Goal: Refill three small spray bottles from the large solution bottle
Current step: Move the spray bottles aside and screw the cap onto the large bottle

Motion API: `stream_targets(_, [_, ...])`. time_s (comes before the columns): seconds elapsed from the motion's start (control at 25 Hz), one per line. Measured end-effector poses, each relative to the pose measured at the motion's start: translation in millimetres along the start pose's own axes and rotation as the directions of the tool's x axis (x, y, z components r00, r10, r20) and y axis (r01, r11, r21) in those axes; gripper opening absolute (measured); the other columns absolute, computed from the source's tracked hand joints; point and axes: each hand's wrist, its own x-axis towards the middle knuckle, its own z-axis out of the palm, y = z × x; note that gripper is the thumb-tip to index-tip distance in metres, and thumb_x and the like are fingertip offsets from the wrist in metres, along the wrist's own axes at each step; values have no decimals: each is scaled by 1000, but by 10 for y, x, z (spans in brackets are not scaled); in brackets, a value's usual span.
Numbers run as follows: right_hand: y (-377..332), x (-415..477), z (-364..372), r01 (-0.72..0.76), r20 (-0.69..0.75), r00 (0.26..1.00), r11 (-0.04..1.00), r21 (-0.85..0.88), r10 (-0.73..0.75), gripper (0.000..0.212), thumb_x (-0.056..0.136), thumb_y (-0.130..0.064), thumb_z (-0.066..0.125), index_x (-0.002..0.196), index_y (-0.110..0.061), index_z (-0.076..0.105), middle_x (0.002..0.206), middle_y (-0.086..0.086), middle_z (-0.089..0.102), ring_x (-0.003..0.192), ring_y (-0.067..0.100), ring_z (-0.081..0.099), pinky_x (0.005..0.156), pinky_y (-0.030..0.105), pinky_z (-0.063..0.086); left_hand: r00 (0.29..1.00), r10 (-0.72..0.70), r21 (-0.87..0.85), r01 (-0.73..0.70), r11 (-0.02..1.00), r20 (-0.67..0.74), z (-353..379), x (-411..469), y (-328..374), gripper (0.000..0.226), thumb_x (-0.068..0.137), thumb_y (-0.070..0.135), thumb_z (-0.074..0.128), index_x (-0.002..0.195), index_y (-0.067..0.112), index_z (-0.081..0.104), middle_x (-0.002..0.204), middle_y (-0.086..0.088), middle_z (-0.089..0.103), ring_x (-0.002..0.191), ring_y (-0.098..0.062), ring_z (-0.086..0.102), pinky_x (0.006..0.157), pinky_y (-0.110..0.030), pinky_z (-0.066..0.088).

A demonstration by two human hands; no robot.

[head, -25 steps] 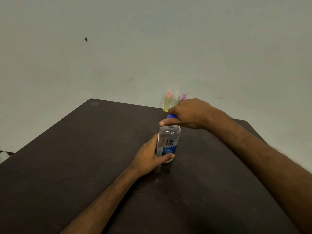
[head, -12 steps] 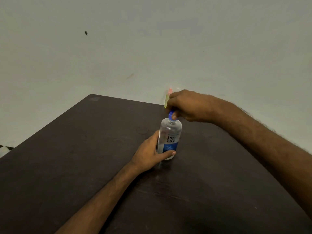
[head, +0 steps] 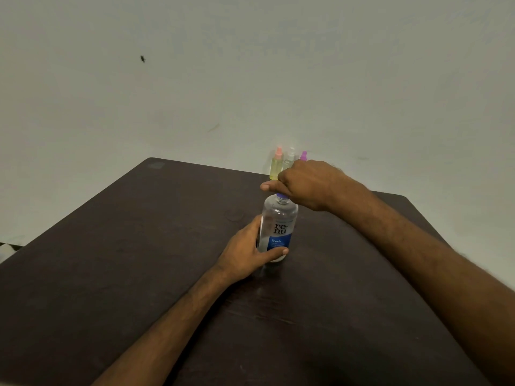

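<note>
On a dark table [head: 111, 246], the left hand [head: 245, 252], reaching in from seven o'clock, wraps the lower body of the upright large solution bottle [head: 277, 229] near the table's centre. The right hand [head: 306, 185], from four o'clock, grips its blue cap [head: 281, 195]. Three small spray bottles [head: 289, 162] stand at twelve o'clock, at the far edge.

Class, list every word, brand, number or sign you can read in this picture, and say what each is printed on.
"re" over "nu": white upper part of the label on the large solution bottle.
"fresh": blue band of the same label.
Fine print under "fresh" and the thin line above "re": too small to read.
Three small spray bottles: no text can be made out.
Wall and table: none.
</note>
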Motion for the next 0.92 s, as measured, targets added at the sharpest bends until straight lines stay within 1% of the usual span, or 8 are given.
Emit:
stream_targets(0.12, [152,-48,-88,4,49,999,950,314,-21,55,95,-63,36,114,-19,64,97,1,63,74,6,55,73,28,44,1000,2,-3,-2,1000,2,-2,4,-3,77,81,49,77,144,29,39,136,10,59,120,-7,59,102,-37,53])
stream_targets(0.2, [268,-64,-141,123,1,991,919,374,-134,35,94,-46,58,122,-26,62,104,-3,64,82,6,59,77,27,47,1000,0,-2,0,1000,8,-3,11,-1,77,81,47,77,145,28,38,139,8,58,124,-9,58,104,-38,52])
stream_targets(0.32, [293,12,-93,201,-47,980,958,207,-195,22,90,-19,67,112,-20,67,101,0,66,89,17,59,82,40,52,1000,0,-3,0,1000,4,-5,14,7,77,82,45,77,145,27,38,139,7,58,124,-11,58,104,-37,51])
stream_targets(0.4, [230,47,-57,206,-59,978,976,70,-202,13,93,-25,62,103,-17,64,96,3,63,82,19,58,75,41,52,1000,4,-1,-4,1000,-3,-2,18,4,77,81,46,77,145,28,38,139,7,58,123,-9,58,103,-34,51])
stream_targets(0.56, [102,1,-29,174,-20,984,978,-118,-178,41,101,-53,36,86,-17,49,70,-2,49,58,7,42,58,26,36,1000,5,4,-5,1000,-7,7,18,-1,76,81,47,77,143,28,39,137,7,60,119,-7,59,100,-31,52])
stream_targets(0.68, [67,14,6,92,20,996,966,-240,-89,68,92,-72,23,80,-13,55,62,-4,42,55,9,42,62,30,43,1000,3,1,-3,1000,-5,14,14,-5,75,81,47,77,143,27,40,137,7,59,121,-8,59,101,-34,53])
stream_targets(0.8, [30,23,-20,4,27,1000,988,-154,0,83,73,-85,14,77,-14,57,65,-3,48,60,12,49,70,36,51,1000,0,1,0,1000,-3,3,-1,1,75,81,47,77,143,27,40,137,7,59,120,-8,59,101,-35,53])
stream_targets(0.92, [143,-47,-111,-43,103,994,997,68,36,81,72,-88,25,108,-22,58,81,-5,54,78,15,55,78,37,50,1000,-2,-14,2,1000,0,-3,3,9,75,80,48,77,143,28,41,136,8,60,119,-8,60,101,-37,53])
